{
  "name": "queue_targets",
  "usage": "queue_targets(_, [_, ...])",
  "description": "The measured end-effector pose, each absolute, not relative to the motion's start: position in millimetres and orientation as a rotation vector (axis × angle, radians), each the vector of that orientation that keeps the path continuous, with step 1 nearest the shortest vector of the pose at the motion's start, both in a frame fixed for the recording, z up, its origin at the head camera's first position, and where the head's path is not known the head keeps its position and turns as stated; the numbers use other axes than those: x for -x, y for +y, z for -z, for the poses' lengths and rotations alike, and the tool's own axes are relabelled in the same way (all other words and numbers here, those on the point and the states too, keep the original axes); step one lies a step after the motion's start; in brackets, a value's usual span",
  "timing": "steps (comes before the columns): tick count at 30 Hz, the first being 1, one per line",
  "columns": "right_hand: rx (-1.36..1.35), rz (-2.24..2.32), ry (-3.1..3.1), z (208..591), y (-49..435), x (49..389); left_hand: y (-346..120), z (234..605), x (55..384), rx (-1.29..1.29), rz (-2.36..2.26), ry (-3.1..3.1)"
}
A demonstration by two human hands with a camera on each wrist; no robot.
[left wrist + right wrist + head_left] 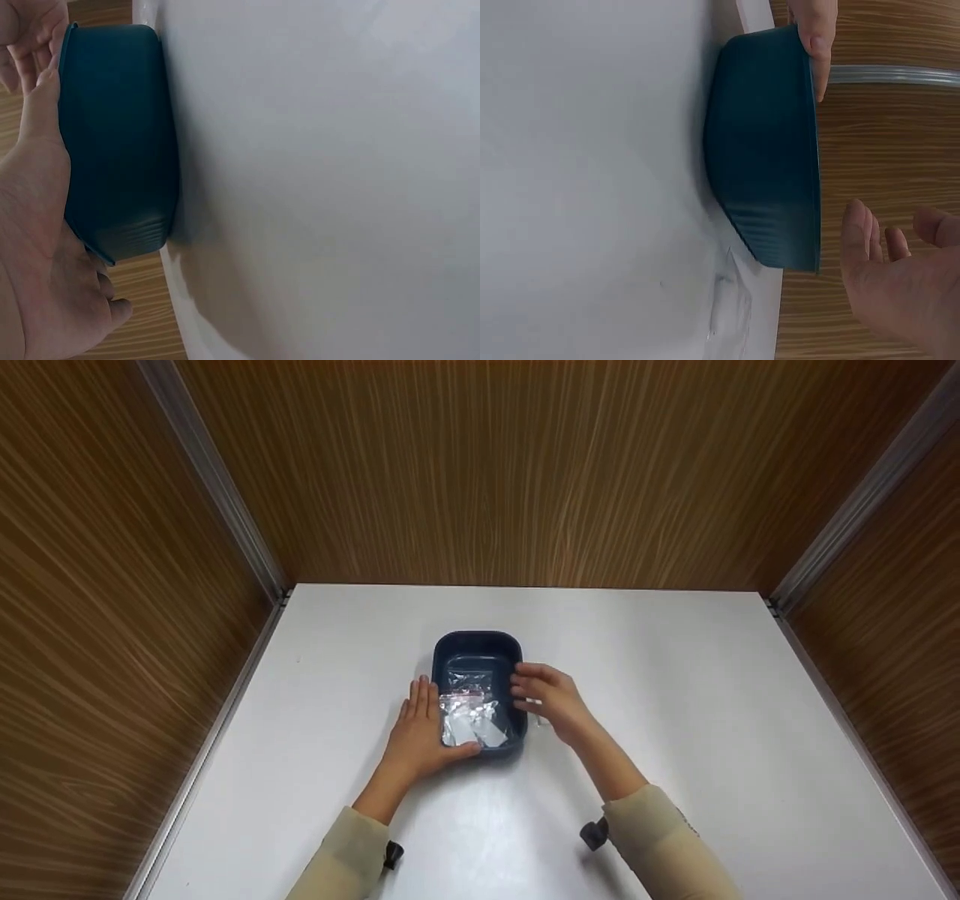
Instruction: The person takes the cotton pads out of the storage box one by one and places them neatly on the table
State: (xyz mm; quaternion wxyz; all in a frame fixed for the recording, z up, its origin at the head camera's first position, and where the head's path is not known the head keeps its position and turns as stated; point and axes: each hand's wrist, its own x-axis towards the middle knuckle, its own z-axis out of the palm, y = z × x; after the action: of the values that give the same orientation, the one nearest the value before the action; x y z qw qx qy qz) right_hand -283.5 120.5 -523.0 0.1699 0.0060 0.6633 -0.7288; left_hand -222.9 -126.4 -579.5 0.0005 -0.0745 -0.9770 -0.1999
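A dark blue plastic tub [478, 643] with rounded corners stands on the white table, its ribbed outer wall [112, 142] filling much of the left wrist view. Inside lie clear zip bags [469, 701] with white pieces in them. My left hand [417, 741] rests against the tub's left side with straight fingers, its thumb laid along the near rim. At the right rim hovers my right hand [553, 699], fingers loosely bent and spread. In the right wrist view this hand [900, 277] holds nothing and is apart from the rim.
A clear plastic bag [729, 315] lies on the table just right of the tub, partly hidden by the right hand in the head view. Wood-grain panels [480, 472] wall in the white table [675, 675] at the back and both sides.
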Motion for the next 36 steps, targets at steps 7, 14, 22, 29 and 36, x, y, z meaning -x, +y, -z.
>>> queue_targets(7, [-0.006,2.101,1.797,525,102,282,-128,579,222,0.235,0.616,-3.058])
queue_targets(14, [0.007,2.097,1.794,529,88,281,-131,578,223,0.224,0.624,-3.06])
queue_targets(22, [0.051,2.068,1.82,536,76,278,-132,580,221,0.204,0.655,-3.057])
queue_targets(29, [0.023,2.069,1.801,541,71,279,-133,580,221,0.203,0.681,-3.052])
queue_targets(36, [0.008,2.077,1.787,543,66,278,-132,581,221,0.207,0.622,-3.069])
